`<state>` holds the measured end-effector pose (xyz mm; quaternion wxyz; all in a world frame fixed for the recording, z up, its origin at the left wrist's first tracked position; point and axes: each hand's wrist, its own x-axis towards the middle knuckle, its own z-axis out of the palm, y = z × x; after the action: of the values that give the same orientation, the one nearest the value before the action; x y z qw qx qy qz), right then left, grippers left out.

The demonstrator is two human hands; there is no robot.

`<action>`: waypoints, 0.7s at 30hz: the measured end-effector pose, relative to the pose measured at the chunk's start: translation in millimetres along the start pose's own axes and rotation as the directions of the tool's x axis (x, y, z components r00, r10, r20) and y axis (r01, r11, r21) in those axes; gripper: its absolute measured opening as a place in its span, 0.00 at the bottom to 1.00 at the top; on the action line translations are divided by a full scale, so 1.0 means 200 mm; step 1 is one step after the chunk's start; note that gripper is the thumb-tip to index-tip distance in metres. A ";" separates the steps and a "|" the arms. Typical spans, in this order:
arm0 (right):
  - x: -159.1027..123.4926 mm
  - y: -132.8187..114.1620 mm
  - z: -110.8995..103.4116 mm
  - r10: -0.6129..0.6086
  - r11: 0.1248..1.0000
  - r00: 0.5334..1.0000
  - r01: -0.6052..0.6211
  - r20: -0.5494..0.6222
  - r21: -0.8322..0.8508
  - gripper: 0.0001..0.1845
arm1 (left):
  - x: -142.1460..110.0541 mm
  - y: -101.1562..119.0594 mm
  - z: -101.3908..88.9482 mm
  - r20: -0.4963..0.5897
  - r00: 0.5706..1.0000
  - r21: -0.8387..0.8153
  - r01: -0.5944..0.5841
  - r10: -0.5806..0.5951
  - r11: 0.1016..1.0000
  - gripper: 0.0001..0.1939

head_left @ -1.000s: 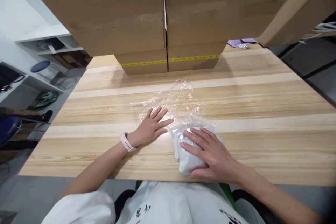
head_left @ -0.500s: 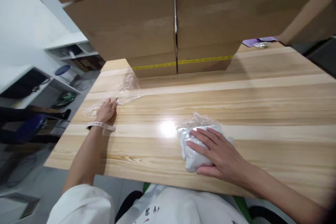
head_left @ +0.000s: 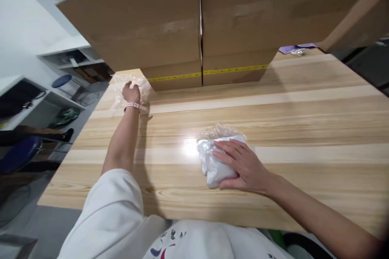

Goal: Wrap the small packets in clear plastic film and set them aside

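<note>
At the table's far left, my left hand [head_left: 131, 94] has its fingers curled into a sheet of crumpled clear plastic film [head_left: 146, 85]. Film spreads out on both sides of the hand; a gap shows between thumb and forefinger, and the other fingertips are hidden. A pale band circles that wrist. Nearer me, my right hand [head_left: 244, 166] rests on a white packet [head_left: 217, 171] in shiny clear wrapping, fingers spread over its top and thumb along its near edge. The wrapping's loose, crinkled end [head_left: 220, 130] sticks out on the packet's far side.
Large cardboard boxes [head_left: 133, 28] stand across the back of the wooden table [head_left: 188, 198], with a yellow measuring tape [head_left: 235, 69] along their lower part. A purple item [head_left: 288, 49] lies at the back right. Blue stools [head_left: 20, 156] and shelves are beyond the left edge.
My left hand went from lying flat beside the packet to the far left, taking the clear film along and away from the packet. My right hand stays on the packet.
</note>
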<state>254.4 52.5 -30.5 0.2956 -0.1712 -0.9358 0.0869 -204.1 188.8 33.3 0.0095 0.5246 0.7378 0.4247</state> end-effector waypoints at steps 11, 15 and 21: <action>0.01 0.03 -0.03 0.290 0.957 0.953 -0.289 -0.088 0.018 0.37 | -1.10 0.58 -0.03 0.659 0.735 -0.475 0.242 0.160 0.846 0.16; -0.01 -0.02 -0.10 0.210 0.973 0.969 -0.220 -0.126 -0.072 0.26 | -1.23 0.64 -0.01 0.708 0.684 -0.441 0.232 0.177 0.867 0.14; 0.00 -0.34 -0.20 -0.040 0.924 0.993 -0.006 -0.111 -0.383 0.18 | -1.23 0.63 -0.05 0.876 0.479 -0.321 0.479 0.063 0.817 0.24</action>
<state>259.8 -8.1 20.1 0.3116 -0.2222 -0.9173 -0.1099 -1.5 1.9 14.8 0.5705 0.5407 0.5471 0.2879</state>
